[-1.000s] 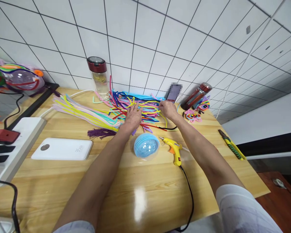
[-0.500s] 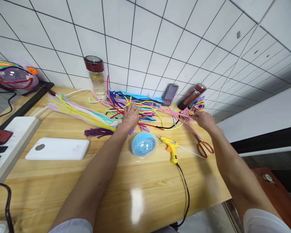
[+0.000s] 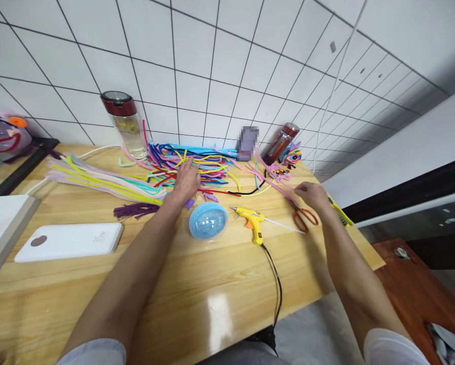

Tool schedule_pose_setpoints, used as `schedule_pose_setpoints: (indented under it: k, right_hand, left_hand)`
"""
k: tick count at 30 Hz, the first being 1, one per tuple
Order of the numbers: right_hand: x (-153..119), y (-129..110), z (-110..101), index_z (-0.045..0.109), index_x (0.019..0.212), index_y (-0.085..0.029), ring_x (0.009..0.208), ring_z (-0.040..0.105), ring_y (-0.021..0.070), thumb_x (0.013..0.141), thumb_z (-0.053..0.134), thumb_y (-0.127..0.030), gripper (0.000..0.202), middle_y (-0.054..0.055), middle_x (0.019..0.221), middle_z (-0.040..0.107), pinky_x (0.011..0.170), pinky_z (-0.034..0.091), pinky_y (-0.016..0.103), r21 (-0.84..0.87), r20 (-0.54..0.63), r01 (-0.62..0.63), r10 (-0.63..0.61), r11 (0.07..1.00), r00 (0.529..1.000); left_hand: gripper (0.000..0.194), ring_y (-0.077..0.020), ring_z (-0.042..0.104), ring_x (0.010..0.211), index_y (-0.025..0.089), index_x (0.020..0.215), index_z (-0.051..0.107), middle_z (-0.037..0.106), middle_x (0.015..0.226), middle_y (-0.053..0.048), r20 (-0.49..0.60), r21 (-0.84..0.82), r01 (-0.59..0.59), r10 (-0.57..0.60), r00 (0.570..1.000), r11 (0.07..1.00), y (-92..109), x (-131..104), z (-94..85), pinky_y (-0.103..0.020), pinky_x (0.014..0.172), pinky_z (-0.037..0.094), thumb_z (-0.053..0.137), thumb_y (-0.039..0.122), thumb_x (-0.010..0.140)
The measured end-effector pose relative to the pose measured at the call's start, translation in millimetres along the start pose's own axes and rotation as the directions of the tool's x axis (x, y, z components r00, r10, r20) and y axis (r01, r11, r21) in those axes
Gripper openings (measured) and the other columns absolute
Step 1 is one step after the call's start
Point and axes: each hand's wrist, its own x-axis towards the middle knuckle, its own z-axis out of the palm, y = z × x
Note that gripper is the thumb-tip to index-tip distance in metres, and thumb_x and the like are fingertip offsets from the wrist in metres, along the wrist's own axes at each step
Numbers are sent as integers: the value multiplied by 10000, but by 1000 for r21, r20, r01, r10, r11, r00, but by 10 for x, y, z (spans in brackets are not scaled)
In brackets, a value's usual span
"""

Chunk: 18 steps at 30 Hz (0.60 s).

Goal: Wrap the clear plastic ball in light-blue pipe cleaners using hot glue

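My left hand (image 3: 187, 180) rests on a pile of colourful pipe cleaners (image 3: 210, 170), fingers stretched out over them. My right hand (image 3: 313, 195) is closed in a pinch at the end of a pink pipe cleaner (image 3: 278, 186), which runs leftward toward the pile. Just below that hand lie scissors with orange handles (image 3: 305, 220), their blades partly hidden. In front of the pile sits a clear ball lined with blue strands (image 3: 208, 222). A yellow hot glue gun (image 3: 253, 223) with a white glue stick lies to its right.
A glass bottle (image 3: 124, 126), a pixelated phone-like object (image 3: 248, 143) and a red flask (image 3: 281, 143) stand by the tiled wall. A colourful ornament with an eye (image 3: 293, 154) is at the right. A white power bank (image 3: 70, 242) and power strip (image 3: 7, 228) lie left.
My right hand has moved toward me and rightward from the small pink pieces, holding the pink strand. The left hand stays on the pile. The view has shifted right.
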Motion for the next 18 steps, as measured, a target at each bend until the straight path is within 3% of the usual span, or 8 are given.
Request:
schedule_pose_setpoints:
  k: [5, 11, 18]
  right_hand:
    - [49, -96, 285, 871, 962, -242, 963, 756, 268, 828, 701, -249, 217, 93, 1048, 864, 738, 484, 308, 40, 48, -3, 1, 999, 999]
    - [6, 158, 230, 859, 967, -237, 965, 756, 266, 836, 641, -251, 255, 87, 1031, 860, 778, 504, 325, 112, -4, -47, 47, 993, 999]
    - [-146, 300, 135, 811, 1151, -206, 1051, 756, 255, 941, 535, -316, 364, 99, 1156, 848, 863, 537, 341, 191, -93, -39, 58, 981, 994]
  left_hand:
    - [498, -352, 512, 1567, 78, 1368, 727, 603, 1616, -212, -35, -61, -32, 30, 999, 998, -3, 59, -65, -531, 1347, 361, 534, 178, 919]
    - [431, -304, 615, 1473, 133, 1310, 761, 710, 1499, -179, -78, -152, -53, 42, 996, 987, 76, 107, -197, -487, 1302, 424, 535, 261, 966]
    - [374, -285, 660, 1409, 191, 1248, 770, 734, 1479, -111, -165, -248, -51, 10, 986, 967, 283, 127, -536, -457, 1283, 437, 533, 302, 982]
